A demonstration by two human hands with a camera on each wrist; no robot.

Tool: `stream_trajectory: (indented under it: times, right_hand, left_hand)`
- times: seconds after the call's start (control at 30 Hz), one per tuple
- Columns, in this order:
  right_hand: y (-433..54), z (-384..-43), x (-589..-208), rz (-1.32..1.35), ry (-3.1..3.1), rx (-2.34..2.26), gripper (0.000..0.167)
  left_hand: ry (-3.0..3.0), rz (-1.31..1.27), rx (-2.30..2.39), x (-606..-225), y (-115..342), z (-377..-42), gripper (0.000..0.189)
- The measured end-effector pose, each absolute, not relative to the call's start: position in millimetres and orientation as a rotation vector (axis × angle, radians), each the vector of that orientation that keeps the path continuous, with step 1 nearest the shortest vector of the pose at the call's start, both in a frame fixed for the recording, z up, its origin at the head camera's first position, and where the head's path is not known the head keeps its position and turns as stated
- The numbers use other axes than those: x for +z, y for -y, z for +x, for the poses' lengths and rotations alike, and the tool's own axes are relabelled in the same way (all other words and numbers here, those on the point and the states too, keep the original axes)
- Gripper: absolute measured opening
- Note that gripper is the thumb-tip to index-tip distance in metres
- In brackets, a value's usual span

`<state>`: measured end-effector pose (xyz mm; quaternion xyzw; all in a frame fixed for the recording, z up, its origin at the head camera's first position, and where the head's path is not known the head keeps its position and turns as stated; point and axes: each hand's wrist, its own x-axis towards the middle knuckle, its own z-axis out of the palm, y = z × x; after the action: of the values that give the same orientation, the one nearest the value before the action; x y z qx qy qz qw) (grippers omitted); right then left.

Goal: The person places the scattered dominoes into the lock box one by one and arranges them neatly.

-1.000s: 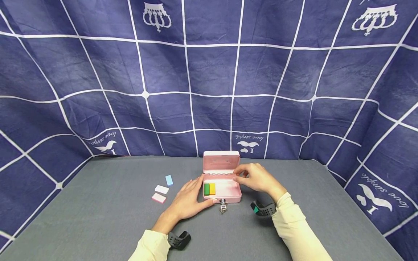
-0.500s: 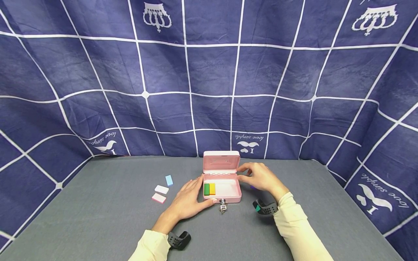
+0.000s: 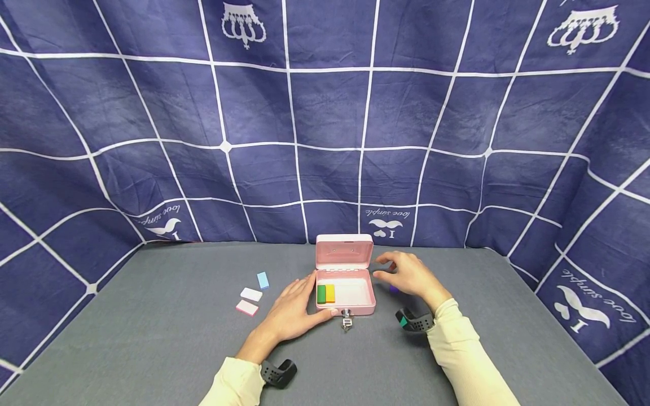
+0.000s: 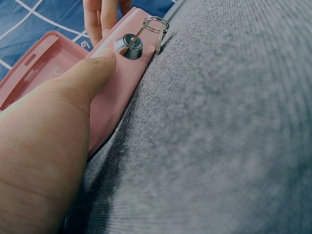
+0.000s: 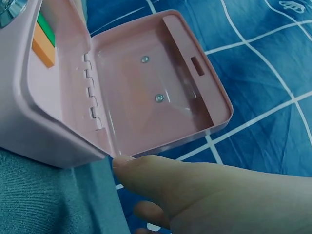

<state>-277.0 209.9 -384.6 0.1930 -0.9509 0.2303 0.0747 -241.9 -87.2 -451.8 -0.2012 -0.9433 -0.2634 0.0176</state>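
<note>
A small pink metal cash box (image 3: 347, 310) stands on the grey table, its lid (image 3: 344, 254) tipped back. Inside, at the left, a green block (image 3: 321, 294) and an orange block (image 3: 330, 294) lie side by side. Keys (image 3: 347, 324) hang from the lock in its front wall. My left hand (image 3: 291, 313) rests against the box, its fingers straight along the left side and its thumb (image 4: 100, 66) on the front rim near the lock. My right hand (image 3: 408, 273) hovers just right of the box, fingers loosely bent, with nothing held. Partly hidden beneath it is something purple (image 3: 393, 288).
Left of the box lie a light blue block (image 3: 263, 281), a white block (image 3: 251, 295) and a pink-and-white block (image 3: 247, 308). A blue curtain with white lines (image 3: 325, 113) hangs behind the table.
My right hand has drawn away from the box's right edge, moving a little to the right, and the purple thing has come into sight beneath it. My left hand and the box stay put.
</note>
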Motion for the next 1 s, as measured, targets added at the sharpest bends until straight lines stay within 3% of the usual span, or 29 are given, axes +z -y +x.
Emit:
stream_trajectory:
  times: [1.0]
  right_hand:
    - [-227, -280, -392, 0.49, 2.964, 0.695, 0.047]
  left_hand:
    - [2.912, -0.636, -0.807, -452, 87, -242, 0.104]
